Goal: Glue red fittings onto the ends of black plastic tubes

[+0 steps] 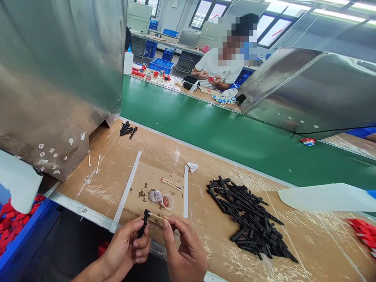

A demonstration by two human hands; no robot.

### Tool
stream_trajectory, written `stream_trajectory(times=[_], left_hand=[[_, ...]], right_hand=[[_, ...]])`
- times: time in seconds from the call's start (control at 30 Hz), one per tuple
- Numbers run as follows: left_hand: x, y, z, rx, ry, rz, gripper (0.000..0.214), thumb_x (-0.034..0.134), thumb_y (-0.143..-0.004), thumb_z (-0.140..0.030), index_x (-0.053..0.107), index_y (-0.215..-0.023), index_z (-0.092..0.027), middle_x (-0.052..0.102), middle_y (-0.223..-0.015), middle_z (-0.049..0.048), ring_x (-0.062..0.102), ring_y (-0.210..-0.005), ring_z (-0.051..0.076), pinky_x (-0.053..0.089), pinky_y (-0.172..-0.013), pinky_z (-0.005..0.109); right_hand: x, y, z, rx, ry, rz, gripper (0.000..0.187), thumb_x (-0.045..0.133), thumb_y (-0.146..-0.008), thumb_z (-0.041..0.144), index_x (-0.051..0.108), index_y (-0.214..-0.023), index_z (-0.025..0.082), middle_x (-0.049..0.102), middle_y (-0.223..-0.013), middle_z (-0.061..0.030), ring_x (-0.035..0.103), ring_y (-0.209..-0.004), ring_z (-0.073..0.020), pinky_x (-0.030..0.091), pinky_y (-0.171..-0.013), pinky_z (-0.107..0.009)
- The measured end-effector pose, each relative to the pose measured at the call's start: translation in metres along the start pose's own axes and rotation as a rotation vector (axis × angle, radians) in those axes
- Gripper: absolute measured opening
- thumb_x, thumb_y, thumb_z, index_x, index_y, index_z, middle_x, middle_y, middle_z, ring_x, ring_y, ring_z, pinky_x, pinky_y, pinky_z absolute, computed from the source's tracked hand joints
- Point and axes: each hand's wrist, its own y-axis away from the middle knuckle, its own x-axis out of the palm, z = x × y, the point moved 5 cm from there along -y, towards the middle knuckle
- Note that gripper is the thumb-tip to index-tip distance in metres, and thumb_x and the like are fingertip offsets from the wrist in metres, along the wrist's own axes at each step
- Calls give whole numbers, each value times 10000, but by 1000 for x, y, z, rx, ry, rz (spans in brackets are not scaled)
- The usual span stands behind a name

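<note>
Near the table's front edge, my left hand grips a small black plastic part with its head pointing up. My right hand pinches a cotton swab between thumb and fingertips. The swab's left tip meets the head of the black part. Just beyond my hands, a clear cup and a cup with reddish-brown contents stand on a taped cardboard sheet. Used swabs lie behind them. A large pile of black parts rests to the right.
Several black parts lie at the back left, near two loose swabs. Metal panels rise on both sides. A green belt runs behind the table. Across it sits a person. A blue bin holds red pieces.
</note>
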Motion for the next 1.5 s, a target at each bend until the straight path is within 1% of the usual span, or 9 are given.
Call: stream_trajectory(times=[0.13, 0.23, 0.37, 0.6, 0.83, 1.03, 1.2, 1.33, 1.5], left_hand=[[0, 0, 1, -3, -3, -4, 270, 601, -847, -429, 511, -803, -178, 269, -545, -90, 221, -483, 75, 139, -503, 242], [2, 0, 0, 2, -7, -2, 263, 594, -851, -421, 514, -801, -176, 267, -543, -90, 223, -484, 76, 140, -504, 244], [2, 0, 0, 14, -12, 7, 266, 589, -855, -426, 512, -805, -176, 266, -542, -89, 218, -484, 76, 141, -503, 244], [-1, -1, 1, 18, -33, -10, 284, 598, -843, -449, 500, -810, -184, 262, -543, -93, 224, -474, 73, 135, -499, 243], [-1, -1, 2, 38, -56, -24, 273, 588, -840, -436, 499, -797, -182, 265, -536, -93, 232, -471, 72, 129, -496, 253], [-1, -1, 2, 33, -80, -48, 283, 600, -827, -447, 501, -797, -183, 270, -532, -95, 236, -470, 71, 130, -498, 258], [1, -1, 2, 35, -96, -65, 308, 631, -790, -463, 493, -778, -189, 268, -514, -100, 229, -455, 68, 121, -488, 258], [-2, -2, 5, 40, -86, -53, 289, 596, -825, -457, 502, -797, -186, 271, -525, -96, 236, -460, 69, 128, -487, 254], [-3, -3, 4, 54, -82, -43, 275, 585, -840, -449, 508, -806, -186, 267, -526, -95, 237, -458, 72, 134, -484, 252]], right_hand=[[0, -1, 0, 2, 3, -6, 84, 645, -884, 152, 656, -935, 217, 649, -893, -12, 616, -821, -136, 499, -719, -224], [0, 1, -2, 9, 8, -2, 90, 646, -884, 152, 657, -939, 223, 649, -897, -2, 614, -830, -127, 496, -742, -217], [0, 3, -3, 14, 7, 11, 90, 636, -884, 147, 657, -941, 214, 655, -903, -14, 619, -837, -143, 498, -740, -237], [1, 0, 7, -48, -6, 12, 100, 640, -874, 122, 652, -928, 205, 640, -870, -25, 606, -795, -155, 503, -694, -252], [0, -1, 12, -142, 89, 3, 123, 637, -887, 95, 639, -974, 183, 625, -903, -25, 591, -832, -125, 493, -749, -228], [-3, 2, 15, -209, 144, -35, 125, 643, -872, 73, 632, -960, 162, 622, -888, -35, 589, -806, -131, 485, -718, -244], [-5, 3, 17, -211, 151, -9, 160, 644, -854, 59, 635, -966, 172, 637, -874, -30, 612, -793, -140, 500, -720, -249], [-5, 2, 16, -211, 184, -24, 156, 663, -838, 71, 650, -956, 172, 654, -875, -39, 631, -781, -154, 509, -705, -257], [-3, 0, 17, -210, 163, -16, 136, 647, -858, 74, 643, -958, 166, 645, -883, -39, 622, -797, -143, 507, -727, -250]])
